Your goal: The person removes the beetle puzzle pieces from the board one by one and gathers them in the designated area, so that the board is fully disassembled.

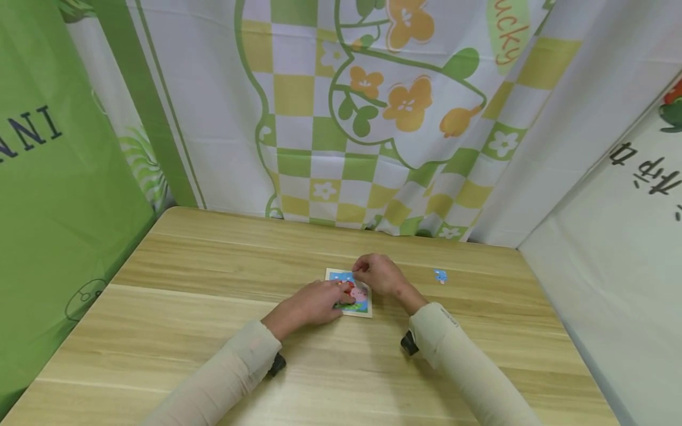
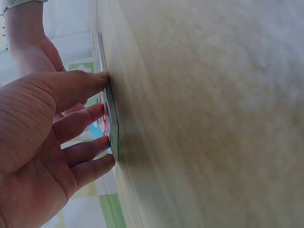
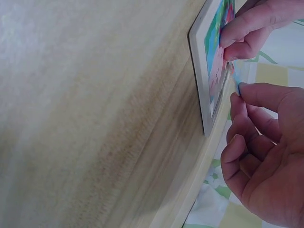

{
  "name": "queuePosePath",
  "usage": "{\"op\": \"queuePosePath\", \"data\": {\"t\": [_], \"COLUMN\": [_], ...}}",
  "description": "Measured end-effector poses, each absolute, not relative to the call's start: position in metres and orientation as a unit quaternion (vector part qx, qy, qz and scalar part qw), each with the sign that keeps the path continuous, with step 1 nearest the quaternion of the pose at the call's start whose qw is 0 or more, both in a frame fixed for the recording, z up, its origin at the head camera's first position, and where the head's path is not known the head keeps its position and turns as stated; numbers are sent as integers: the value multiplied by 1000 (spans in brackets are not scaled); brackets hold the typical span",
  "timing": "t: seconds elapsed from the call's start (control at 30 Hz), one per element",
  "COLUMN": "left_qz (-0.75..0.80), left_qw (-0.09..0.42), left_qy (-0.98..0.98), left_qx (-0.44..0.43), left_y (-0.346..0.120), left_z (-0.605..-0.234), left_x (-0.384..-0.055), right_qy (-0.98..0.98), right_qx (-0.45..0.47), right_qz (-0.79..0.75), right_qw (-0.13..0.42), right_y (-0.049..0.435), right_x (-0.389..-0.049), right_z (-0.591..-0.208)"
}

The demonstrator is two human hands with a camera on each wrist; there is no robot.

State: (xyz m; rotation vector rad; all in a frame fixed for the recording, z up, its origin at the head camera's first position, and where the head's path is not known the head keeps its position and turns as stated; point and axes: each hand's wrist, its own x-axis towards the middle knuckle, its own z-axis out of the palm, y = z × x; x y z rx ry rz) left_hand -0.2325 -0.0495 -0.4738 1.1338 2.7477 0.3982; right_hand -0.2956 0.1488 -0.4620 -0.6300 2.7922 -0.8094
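Observation:
A small square picture puzzle board (image 1: 362, 314) lies flat on the wooden table, with a pale rim and a pink cartoon figure on blue and green. My left hand (image 1: 321, 302) rests on its left part, and the fingertips press on the picture. In the left wrist view, the left thumb (image 2: 83, 84) touches the board's near edge and the fingers are spread. Over the board's far right corner, my right hand (image 1: 380, 276) pinches a thin blue puzzle piece (image 3: 237, 80) between thumb and index finger. Most of that piece's picture is hidden from view.
A loose blue puzzle piece (image 1: 440, 276) lies on the wooden table (image 1: 213, 331) to the right of the board. Behind the table hangs a checkered, flowered curtain (image 1: 341, 136). A green cloth (image 1: 64, 195) hangs on the left and a white one (image 1: 613, 248) on the right.

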Motion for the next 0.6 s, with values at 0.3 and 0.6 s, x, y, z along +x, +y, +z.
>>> {"op": "queuePosePath", "data": {"t": [0.3,0.6], "left_qz": [137,144], "left_qw": [72,78], "left_qy": [915,915], "left_qx": [374,369], "left_y": [-50,-50], "left_z": [-475,-475], "left_x": [-233,-232], "right_qy": [935,937], "right_qx": [-224,-225], "right_qz": [-262,-257], "right_qw": [78,69], "right_y": [148,152], "right_x": [-295,-297], "right_z": [-458,-456]}}
